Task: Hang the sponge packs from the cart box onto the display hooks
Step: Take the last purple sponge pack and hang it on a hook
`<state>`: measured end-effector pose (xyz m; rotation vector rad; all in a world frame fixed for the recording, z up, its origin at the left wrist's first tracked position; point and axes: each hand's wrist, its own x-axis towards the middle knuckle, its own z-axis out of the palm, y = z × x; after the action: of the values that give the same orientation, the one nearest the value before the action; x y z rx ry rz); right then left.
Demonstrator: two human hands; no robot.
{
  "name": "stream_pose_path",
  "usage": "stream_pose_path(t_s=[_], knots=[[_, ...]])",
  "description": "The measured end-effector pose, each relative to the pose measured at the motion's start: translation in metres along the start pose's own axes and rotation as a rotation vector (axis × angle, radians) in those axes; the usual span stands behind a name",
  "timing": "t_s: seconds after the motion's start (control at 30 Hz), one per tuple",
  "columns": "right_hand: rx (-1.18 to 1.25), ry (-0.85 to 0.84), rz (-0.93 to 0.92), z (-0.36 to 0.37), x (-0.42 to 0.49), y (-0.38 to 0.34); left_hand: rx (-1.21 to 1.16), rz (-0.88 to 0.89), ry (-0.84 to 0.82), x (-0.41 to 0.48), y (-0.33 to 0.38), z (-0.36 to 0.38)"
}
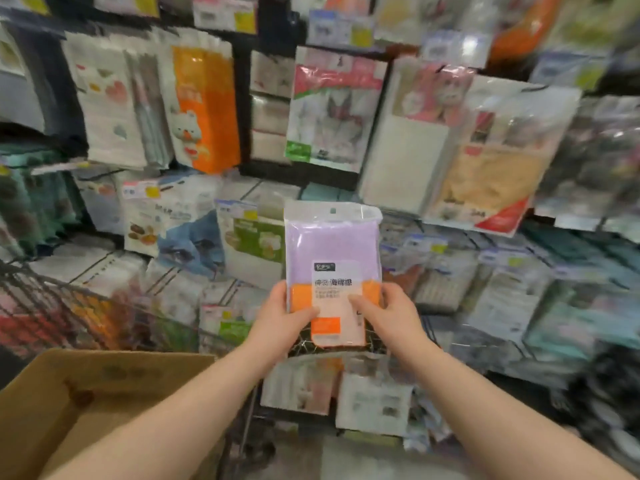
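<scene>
A sponge pack [332,247] with a purple sponge above an orange one, in clear plastic with a white label and a hang hole at its top, is held upright in the middle of the view. My left hand [282,318] grips its lower left edge, thumb on the front. My right hand [388,315] grips its lower right edge the same way. The open cardboard cart box [86,393] sits at the lower left, below my left forearm. The pack is in front of the display wall, apart from the hooks.
Hanging packs of cloths and sponges cover the display wall, among them an orange bear pack [204,109] upper left and a yellow cloth pack [491,178] at right. A wire cart rim [52,282] runs along the left. More packs hang low below my hands.
</scene>
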<state>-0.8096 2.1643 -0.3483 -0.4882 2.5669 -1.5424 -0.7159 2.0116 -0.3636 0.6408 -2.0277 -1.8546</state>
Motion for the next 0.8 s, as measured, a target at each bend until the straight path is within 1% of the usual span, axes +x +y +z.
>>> stream_pose_path(t_s=[0.2,0.3,0.47,0.6,0.8], knots=[[0.078,0.195,0.094,-0.159,-0.045,0.043,0.022,0.105,-0.238,-0.032,0.047,0.148],[0.105,0.278,0.084,-0.244,-0.075,0.067,0.01,0.157,-0.339,-0.06,0.072,0.231],[0.082,0.397,0.075,-0.373,-0.111,0.097,-0.034,0.225,-0.487,-0.109,0.11,0.352],[0.071,0.463,0.039,-0.446,-0.124,0.11,-0.094,0.234,-0.577,-0.138,0.135,0.417],[0.087,0.528,-0.007,-0.517,-0.109,0.118,-0.044,0.358,-0.597,-0.138,0.183,0.476]])
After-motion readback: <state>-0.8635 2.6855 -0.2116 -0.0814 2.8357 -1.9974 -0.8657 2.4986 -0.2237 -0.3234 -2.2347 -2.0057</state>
